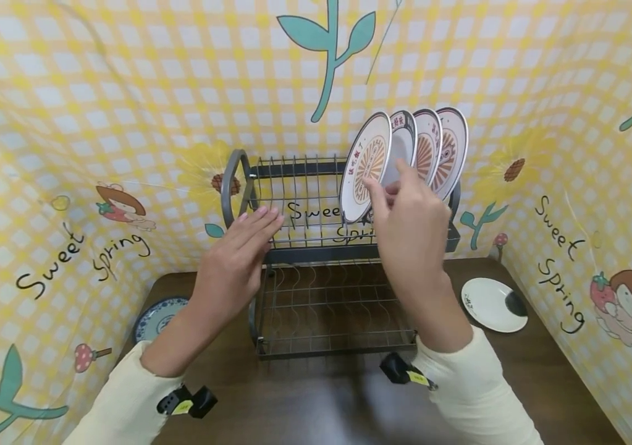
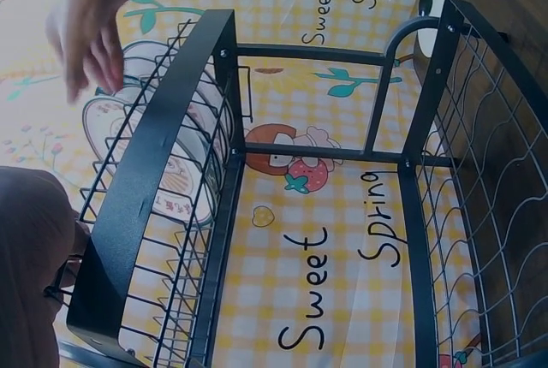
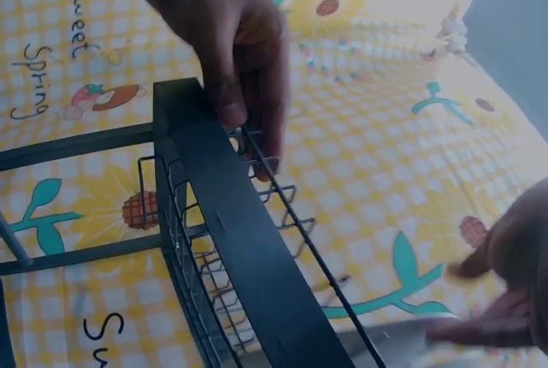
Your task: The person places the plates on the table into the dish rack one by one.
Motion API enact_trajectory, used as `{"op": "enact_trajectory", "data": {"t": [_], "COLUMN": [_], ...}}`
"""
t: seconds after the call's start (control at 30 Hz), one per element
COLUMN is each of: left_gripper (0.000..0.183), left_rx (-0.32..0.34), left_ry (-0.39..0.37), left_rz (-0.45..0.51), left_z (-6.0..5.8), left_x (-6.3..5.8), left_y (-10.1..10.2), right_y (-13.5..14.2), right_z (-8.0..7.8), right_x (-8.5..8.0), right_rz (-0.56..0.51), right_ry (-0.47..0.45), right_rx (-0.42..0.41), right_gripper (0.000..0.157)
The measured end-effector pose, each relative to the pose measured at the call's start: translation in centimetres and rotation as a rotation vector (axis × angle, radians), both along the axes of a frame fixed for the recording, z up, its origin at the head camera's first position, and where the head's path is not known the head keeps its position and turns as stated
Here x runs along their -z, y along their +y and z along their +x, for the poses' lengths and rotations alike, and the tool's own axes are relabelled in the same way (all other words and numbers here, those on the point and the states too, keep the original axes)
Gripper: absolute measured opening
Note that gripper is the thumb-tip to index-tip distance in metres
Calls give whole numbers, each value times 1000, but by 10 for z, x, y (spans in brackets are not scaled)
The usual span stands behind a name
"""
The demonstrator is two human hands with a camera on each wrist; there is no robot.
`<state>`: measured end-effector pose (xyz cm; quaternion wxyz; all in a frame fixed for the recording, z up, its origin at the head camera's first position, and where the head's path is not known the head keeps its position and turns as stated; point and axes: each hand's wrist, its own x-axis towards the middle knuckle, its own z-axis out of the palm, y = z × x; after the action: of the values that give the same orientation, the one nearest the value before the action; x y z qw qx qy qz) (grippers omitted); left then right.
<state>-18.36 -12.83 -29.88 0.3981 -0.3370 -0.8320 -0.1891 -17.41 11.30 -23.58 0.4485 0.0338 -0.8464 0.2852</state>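
Clearly parted right fingers (image 1: 408,173); left (image 1: 251,230) on rack (image 1: 321,254)

The yellow checked cloth (image 1: 171,99) carries, several times, the words "Sweet Spring"; the leftmost plate (image 1: 367,165) has red Chinese characters.

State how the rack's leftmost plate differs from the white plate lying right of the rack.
The racked plate stands on edge; the other plate lies flat. The racked plate has an orange rayed middle; the other plate has a black patch at its edge. Both look round and mainly white.
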Motion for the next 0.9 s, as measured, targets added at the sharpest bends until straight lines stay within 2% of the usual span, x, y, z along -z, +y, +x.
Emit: {"op": "enact_trajectory", "data": {"t": [0.1,0.17,0.23,0.3,0.37,0.4,0.5,0.6,0.67,0.77,0.9], "left_gripper": [40,40,40,40,39,39,38,36,36,36,35], "left_rx": [-1,-6,-8,-12,-16,-18,-13,-6,-4,-2,0], "left_ry": [1,1,1,5,11,15,29,43,48,57,55], "left_rz": [6,7,9,11,17,21,35,34,31,34,32], "left_z": [0,0,1,2,1,1,0,0,-1,-2,-3], "left_x": [2,3,3,3,3,2,1,0,0,1,3], "left_y": [0,0,0,0,0,0,0,0,1,1,2], "right_y": [17,35,59,87,118,134,183,226,250,278,303], "right_z": [10,16,19,18,14,12,8,10,11,11,11], "right_x": [9,17,29,47,70,83,125,169,196,228,253], "right_rz": [-89,-153,-236,-298,-357,-379,-355,-294,-282,-324,-356], "right_ry": [198,281,324,297,193,104,-262,-588,-721,-844,-1029], "right_rx": [-111,-153,-178,-160,-102,-60,78,122,114,137,188], "right_gripper": [32,26,22,21,21,24,37,53,62,68,77]}}
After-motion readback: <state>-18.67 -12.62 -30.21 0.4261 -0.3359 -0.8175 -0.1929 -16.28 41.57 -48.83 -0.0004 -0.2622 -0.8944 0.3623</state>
